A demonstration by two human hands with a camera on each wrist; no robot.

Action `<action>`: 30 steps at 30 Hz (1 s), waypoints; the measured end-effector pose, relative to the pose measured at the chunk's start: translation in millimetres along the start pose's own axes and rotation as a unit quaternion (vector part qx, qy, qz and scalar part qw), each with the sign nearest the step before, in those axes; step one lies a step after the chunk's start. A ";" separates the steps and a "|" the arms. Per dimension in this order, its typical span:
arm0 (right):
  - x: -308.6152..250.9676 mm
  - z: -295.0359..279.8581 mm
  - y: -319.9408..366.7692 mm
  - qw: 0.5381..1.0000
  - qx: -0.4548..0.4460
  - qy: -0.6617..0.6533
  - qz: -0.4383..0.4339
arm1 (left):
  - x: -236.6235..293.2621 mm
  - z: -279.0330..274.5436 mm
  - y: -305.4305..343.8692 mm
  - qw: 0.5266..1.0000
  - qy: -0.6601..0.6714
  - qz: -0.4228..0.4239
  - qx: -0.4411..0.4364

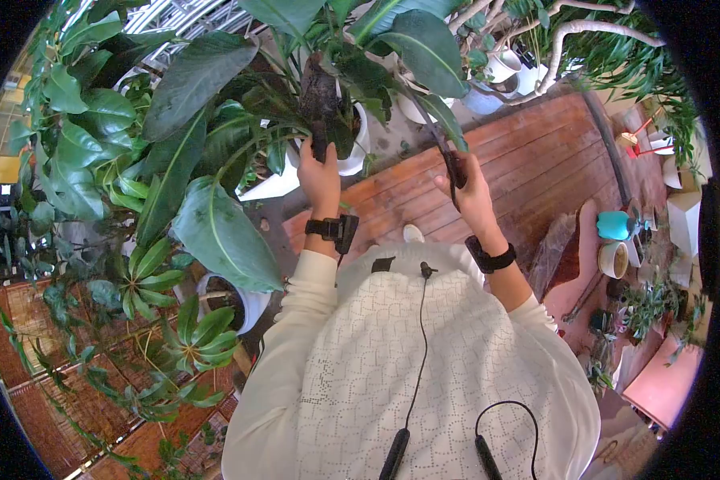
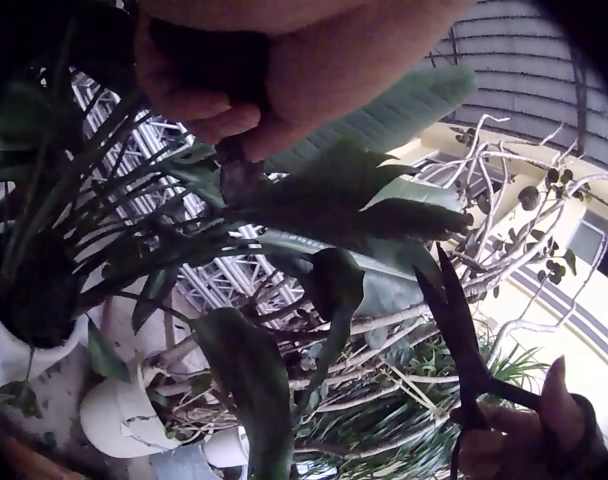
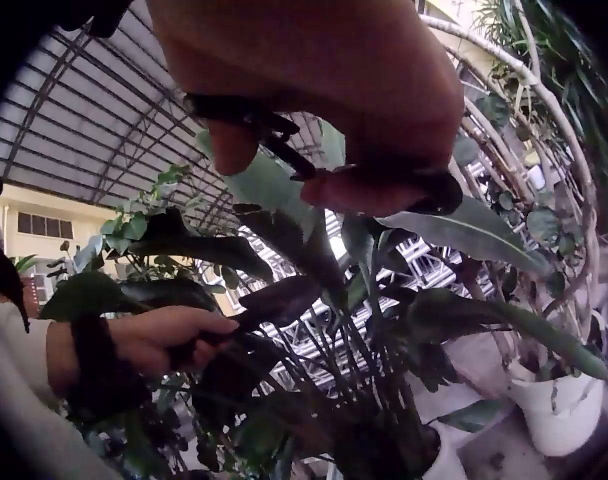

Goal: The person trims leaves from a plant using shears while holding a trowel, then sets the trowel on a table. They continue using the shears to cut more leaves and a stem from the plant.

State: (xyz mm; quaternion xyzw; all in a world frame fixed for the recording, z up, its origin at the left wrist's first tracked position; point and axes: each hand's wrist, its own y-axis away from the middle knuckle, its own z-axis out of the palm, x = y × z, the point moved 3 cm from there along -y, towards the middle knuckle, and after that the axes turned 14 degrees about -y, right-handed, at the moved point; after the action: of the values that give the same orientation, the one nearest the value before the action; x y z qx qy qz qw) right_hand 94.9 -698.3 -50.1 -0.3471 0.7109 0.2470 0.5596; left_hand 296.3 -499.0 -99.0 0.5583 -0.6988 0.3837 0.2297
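My left hand [image 1: 321,182] grips the black handle of a dark, broad-bladed tool [image 1: 318,94], perhaps a trowel, among the large leaves of a potted plant. The same hand [image 3: 164,338] and tool blade [image 3: 281,299] show in the right wrist view. My right hand [image 1: 475,194] holds black scissors [image 2: 458,325] by the handles, fingers in the loops, blades slightly apart. The scissors are right of the plant, apart from the left hand. A white pot [image 1: 360,144] holds the plant. In the right wrist view, my right hand [image 3: 324,90] hides most of the scissors.
Broad leaves [image 1: 224,232] crowd the left side. A wooden platform [image 1: 528,160] lies at the right, with bare curving branches [image 1: 564,40] behind it. A turquoise container [image 1: 614,225] and a small pot [image 1: 614,260] stand at far right. A white planter [image 1: 256,308] is near my left sleeve.
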 end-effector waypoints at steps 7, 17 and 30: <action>-4.3 -3.7 0.4 0.998 0.031 -0.017 -0.050 | 10.6 -0.9 2.9 1.000 -0.003 -0.002 -0.014; -16.9 15.0 10.9 0.997 0.059 0.035 -0.031 | 13.7 -5.0 3.2 0.999 -0.017 0.007 -0.028; -32.4 37.2 4.6 0.988 0.095 0.124 0.010 | 4.3 -0.8 0.4 0.999 0.020 0.020 -0.038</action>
State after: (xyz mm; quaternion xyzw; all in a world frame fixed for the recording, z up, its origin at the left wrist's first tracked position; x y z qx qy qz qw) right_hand 118.9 -660.8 -28.4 -0.3135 0.7983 0.1388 0.4952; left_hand 294.7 -500.9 -95.5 0.5274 -0.7189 0.3725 0.2574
